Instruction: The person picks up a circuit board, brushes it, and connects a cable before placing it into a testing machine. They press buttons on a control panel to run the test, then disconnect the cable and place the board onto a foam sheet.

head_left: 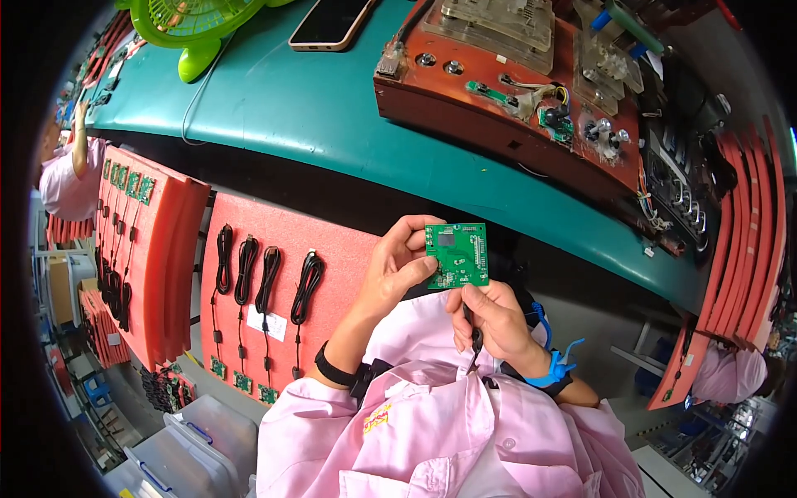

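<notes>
A green circuit board (461, 256) is held up in front of my body, with chips and small parts on its face. My left hand (400, 264) grips it by its left edge, thumb on the front and fingers behind. My right hand (491, 317) is closed just under the board's lower edge, its thumb and fingertips touching or nearly touching that edge. A black cable (476, 342) hangs down out of the right hand's fingers. The fingers hide where cable and board meet.
Left of me, a pink foam sheet (249, 217) bears several coiled black cables with small green boards; more stacked foam (178, 249) stands beyond. Ahead is a teal bench (274, 108) with a red-brown test box (498, 108), a phone (332, 23) and a green fan (193, 33). Clear plastic bins (195, 448) sit lower left.
</notes>
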Tool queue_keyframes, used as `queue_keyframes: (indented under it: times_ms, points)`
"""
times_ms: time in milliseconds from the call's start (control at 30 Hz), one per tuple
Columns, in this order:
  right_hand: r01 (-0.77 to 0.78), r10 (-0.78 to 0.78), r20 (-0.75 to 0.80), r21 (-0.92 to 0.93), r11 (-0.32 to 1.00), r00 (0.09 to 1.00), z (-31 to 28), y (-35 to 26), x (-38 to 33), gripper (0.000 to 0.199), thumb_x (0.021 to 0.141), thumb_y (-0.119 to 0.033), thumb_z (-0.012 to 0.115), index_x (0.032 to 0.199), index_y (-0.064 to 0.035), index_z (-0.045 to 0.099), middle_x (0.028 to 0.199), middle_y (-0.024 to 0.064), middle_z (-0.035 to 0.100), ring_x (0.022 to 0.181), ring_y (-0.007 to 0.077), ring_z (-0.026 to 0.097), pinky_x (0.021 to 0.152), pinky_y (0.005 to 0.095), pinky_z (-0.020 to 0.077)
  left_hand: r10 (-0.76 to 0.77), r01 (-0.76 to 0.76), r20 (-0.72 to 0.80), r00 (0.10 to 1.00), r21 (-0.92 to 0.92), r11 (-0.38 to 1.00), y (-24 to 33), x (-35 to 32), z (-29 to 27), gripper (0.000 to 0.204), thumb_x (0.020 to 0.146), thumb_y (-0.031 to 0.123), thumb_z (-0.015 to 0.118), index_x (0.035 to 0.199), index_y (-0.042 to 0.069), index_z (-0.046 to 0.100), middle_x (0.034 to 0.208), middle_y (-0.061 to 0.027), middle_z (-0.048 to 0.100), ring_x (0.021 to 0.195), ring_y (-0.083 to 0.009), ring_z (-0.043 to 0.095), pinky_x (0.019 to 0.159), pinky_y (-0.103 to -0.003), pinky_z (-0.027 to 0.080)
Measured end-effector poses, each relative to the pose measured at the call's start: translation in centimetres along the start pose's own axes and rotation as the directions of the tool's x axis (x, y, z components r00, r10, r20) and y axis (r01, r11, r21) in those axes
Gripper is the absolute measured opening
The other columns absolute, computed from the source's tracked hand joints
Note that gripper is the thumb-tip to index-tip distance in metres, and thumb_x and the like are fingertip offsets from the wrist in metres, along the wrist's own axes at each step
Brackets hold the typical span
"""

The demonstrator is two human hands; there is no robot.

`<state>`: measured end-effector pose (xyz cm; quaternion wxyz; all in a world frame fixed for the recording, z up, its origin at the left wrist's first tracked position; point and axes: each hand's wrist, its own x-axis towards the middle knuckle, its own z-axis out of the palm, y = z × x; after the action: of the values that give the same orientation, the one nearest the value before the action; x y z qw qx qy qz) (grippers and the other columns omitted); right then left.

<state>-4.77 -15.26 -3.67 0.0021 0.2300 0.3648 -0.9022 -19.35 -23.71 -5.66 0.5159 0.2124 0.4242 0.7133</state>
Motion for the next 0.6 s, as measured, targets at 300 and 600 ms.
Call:
queue_keyframes:
  times_ms: [300,600]
  points:
    - [0.003,-0.003,-0.002,-0.011,1.000,1.000,-0.05,-0.12,-0.01,0.034,0.090,-0.029,0.038,0.083,0.0019,0.048,0.053,0.0075,0.046,0.040,0.0143,0.045,0.042,0.0285,0.0429,-0.012,0.012,0.001,1.000,0.021,1.000,-0.08,0.22,-0.07,0.040,0.073,0.003,0.050,0.111,-0.004,0.038,0.100,-0.0109,0.053,0.089,-0.0135,0.052,0.077,-0.024,0.042]
    - [0.039,-0.038,-0.032,0.044,0.998,0.999,0.09,-0.21,0.00,0.033,0.090,-0.030,0.039,0.083,0.0006,0.049,0.051,0.0053,0.046,0.041,0.0111,0.045,0.041,0.0235,0.0406,-0.033,0.033,-0.005,0.999,0.029,0.999,-0.30,0.44,-0.05,0.041,0.075,0.005,0.051,0.112,-0.005,0.038,0.100,-0.0112,0.054,0.090,-0.0138,0.052,0.078,-0.025,0.042]
